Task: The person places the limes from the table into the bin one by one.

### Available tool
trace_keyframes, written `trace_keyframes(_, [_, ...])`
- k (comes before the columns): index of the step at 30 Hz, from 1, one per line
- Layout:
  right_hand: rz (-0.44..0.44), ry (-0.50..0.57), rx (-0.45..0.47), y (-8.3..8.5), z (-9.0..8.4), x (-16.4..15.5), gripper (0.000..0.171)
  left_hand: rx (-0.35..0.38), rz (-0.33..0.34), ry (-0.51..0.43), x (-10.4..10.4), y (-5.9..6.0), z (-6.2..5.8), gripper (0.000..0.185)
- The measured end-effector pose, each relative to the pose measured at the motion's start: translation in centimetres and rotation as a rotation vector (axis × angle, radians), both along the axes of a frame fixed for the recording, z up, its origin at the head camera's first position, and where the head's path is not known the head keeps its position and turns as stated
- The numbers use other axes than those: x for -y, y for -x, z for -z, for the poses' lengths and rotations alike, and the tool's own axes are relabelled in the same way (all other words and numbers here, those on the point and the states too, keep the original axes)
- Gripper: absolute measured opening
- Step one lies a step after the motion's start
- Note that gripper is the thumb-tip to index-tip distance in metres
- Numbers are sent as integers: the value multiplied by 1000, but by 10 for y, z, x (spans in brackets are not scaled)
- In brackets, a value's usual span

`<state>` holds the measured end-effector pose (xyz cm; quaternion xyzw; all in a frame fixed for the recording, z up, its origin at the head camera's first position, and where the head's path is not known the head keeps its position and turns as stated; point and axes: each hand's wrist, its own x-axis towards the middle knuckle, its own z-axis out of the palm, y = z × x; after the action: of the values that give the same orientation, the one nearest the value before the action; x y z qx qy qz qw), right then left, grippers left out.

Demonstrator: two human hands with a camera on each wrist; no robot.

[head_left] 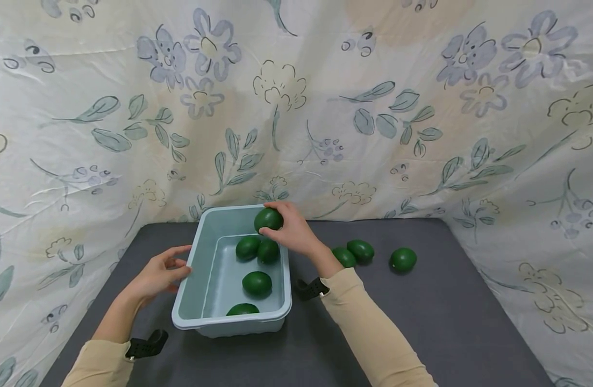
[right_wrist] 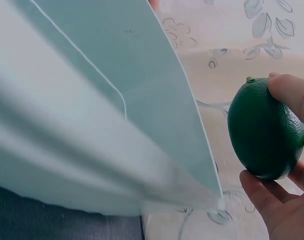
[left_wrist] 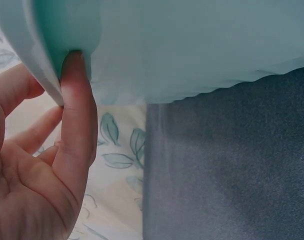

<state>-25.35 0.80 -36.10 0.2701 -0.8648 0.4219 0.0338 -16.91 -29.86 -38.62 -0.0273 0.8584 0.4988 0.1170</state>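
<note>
Beige-sleeved, the left hand (head_left: pixel 157 274) pinches the rim of a pale-blue rectangular plastic bin (head_left: pixel 230 321). Above its far right corner, a glossy dark-green oval fruit (head_left: pixel 268 219), probably firm, light and slippery, best held round its middle, is clamped in the right hand (head_left: pixel 293 231); four similar fruits (head_left: pixel 257 284) take up space inside, three loose fruits (head_left: pixel 403 260) lie rightward on the dark-grey table (head_left: pixel 451 322).

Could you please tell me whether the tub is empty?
It isn't empty: the head view shows four green fruits inside the tub.

My left sleeve (head_left: pixel 99 363) and right sleeve (head_left: pixel 373 328) are plain pale beige. Beyond the cuffs I wear a black left wristband (head_left: pixel 140 349) and a black right wristband (head_left: pixel 318 287).
</note>
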Motion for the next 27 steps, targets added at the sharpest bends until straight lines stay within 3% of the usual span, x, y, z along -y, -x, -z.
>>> trace_keyframes(27, [-121,-61,22,-12,-4,46,59,-2,9,-34,1,-1,-1,64])
